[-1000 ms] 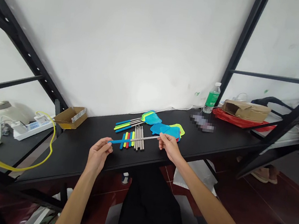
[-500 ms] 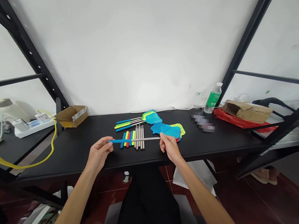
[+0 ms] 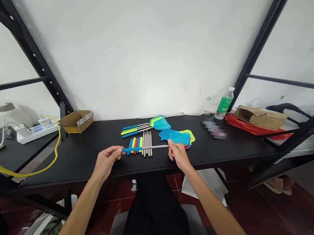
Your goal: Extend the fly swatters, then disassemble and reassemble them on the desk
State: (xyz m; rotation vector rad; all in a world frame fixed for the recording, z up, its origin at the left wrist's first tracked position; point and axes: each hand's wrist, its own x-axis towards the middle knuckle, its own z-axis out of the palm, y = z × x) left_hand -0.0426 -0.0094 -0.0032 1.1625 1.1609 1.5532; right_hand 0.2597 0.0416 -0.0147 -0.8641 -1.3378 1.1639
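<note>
My left hand (image 3: 106, 161) pinches the outer end of a blue handle (image 3: 132, 150). A thin metal rod (image 3: 159, 146) runs from that handle to my right hand (image 3: 179, 155), whose fingers are closed round its far end. Handle and rod lie in one line, held level above the desk. Behind them is a row of loose blue, yellow and red handles (image 3: 135, 144), beside several metal rods (image 3: 148, 137) laid side by side. Mesh fly swatter heads (image 3: 179, 137), mostly blue, are piled just beyond my right hand. Several assembled fly swatters (image 3: 160, 123) lie farther back.
A small cardboard box (image 3: 75, 121) sits at the desk's left, near a power strip (image 3: 39, 133) and yellow cable (image 3: 56, 151). Toward the back right stand a water bottle (image 3: 224, 104) and another carton (image 3: 260, 117) on red plastic. Black shelf posts (image 3: 257, 49) flank the desk.
My left hand has shifted a little to the right with the blue handle, and its thumb and fingers sit at the handle's end. My right hand stays almost still on the rod.
</note>
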